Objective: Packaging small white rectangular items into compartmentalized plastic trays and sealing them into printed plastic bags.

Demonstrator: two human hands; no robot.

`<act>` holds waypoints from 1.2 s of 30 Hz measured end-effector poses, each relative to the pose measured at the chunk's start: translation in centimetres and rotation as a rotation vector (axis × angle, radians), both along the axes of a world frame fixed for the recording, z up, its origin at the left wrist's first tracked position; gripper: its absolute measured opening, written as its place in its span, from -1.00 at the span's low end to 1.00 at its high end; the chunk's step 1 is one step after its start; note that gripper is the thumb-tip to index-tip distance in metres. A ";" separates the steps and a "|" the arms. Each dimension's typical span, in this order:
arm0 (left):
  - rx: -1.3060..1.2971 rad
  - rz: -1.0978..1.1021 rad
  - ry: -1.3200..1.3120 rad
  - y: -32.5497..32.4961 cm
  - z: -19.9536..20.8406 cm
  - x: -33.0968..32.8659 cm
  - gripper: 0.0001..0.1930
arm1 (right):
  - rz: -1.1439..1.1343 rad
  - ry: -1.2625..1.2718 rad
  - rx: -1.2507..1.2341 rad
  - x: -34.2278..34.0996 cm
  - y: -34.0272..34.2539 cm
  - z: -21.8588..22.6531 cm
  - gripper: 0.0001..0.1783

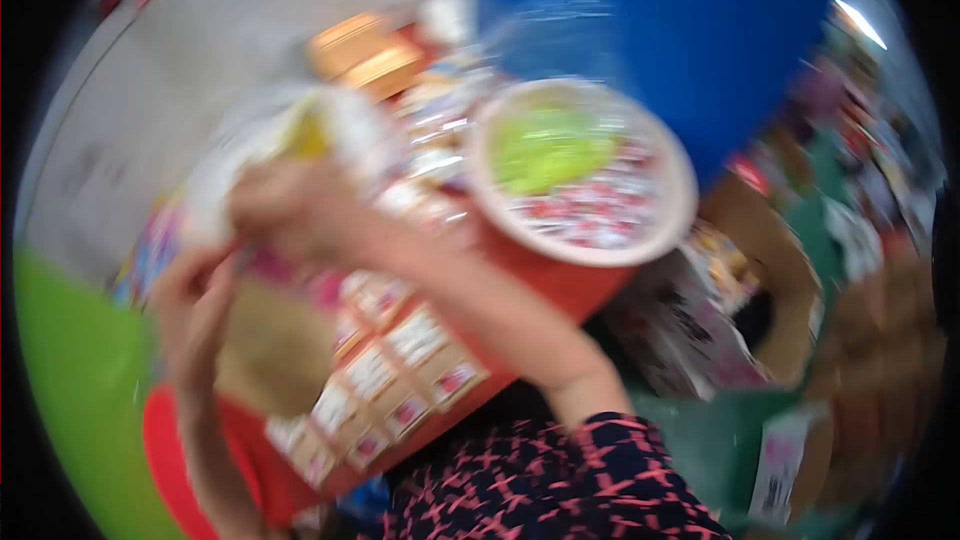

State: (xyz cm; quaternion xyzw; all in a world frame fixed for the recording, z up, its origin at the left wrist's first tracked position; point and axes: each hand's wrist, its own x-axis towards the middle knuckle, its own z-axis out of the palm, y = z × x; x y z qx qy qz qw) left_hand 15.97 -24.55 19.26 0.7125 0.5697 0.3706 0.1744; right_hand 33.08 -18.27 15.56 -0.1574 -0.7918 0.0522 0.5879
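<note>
My two hands meet over the left part of a red table, and motion blurs them. My right hand reaches across and is closed, fingers curled. Just below it, my left hand has thumb and fingers drawn together toward the right. What they pinch is too smeared to make out. A whitish plastic bag with a yellow patch lies behind the right hand. Under the hands is a brown, flat-looking piece, perhaps cardboard. Several small tan boxes with white tops and pink marks stand in rows beside it.
A white basin holds a bright green packet and many red-and-white small pieces. Tan boxes and shiny packets lie farther back. A blue panel rises behind. An open cardboard box stands right; a red stool-like shape sits lower left.
</note>
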 end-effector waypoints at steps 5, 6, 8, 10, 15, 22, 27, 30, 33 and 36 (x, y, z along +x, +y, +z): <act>0.187 -0.060 -0.054 -2.2 2.6 4.5 -0.82 | 0.187 0.071 -0.181 1.8 -0.4 1.8 -0.85; 0.184 -0.008 -0.034 -2.2 2.6 5.1 -0.82 | 0.209 0.067 -0.204 2.6 -0.5 2.2 -0.84; 0.209 0.009 -0.021 -2.1 2.8 6.2 -0.84 | 0.270 0.131 -0.295 3.5 -0.9 2.3 -0.82; 0.187 0.038 -0.043 -2.1 3.0 7.1 -0.86 | 0.254 0.094 -0.172 4.8 -0.8 2.5 -0.82; -0.022 0.019 -0.228 -3.0 4.7 9.1 -0.90 | 0.173 0.107 -0.014 6.7 -1.6 2.9 -0.76; 0.159 0.026 -0.040 -5.1 5.4 10.9 -0.90 | 0.257 0.051 -0.142 8.3 -3.2 4.2 -0.86; 0.272 -0.002 0.166 -5.9 5.7 11.3 -0.90 | 0.343 0.102 -0.294 8.9 -4.6 4.0 -0.90; 0.116 -0.064 0.008 -5.9 5.1 9.5 -0.90 | 0.394 0.079 -0.360 7.8 -5.3 3.6 -0.90; -0.055 -0.094 -0.132 -5.5 4.7 7.4 -0.89 | 0.406 0.035 -0.421 6.1 -5.6 3.3 -0.91; -0.162 -0.168 -0.381 -4.8 3.8 5.1 -0.89 | 0.433 0.065 -0.388 4.1 -5.5 3.2 -0.92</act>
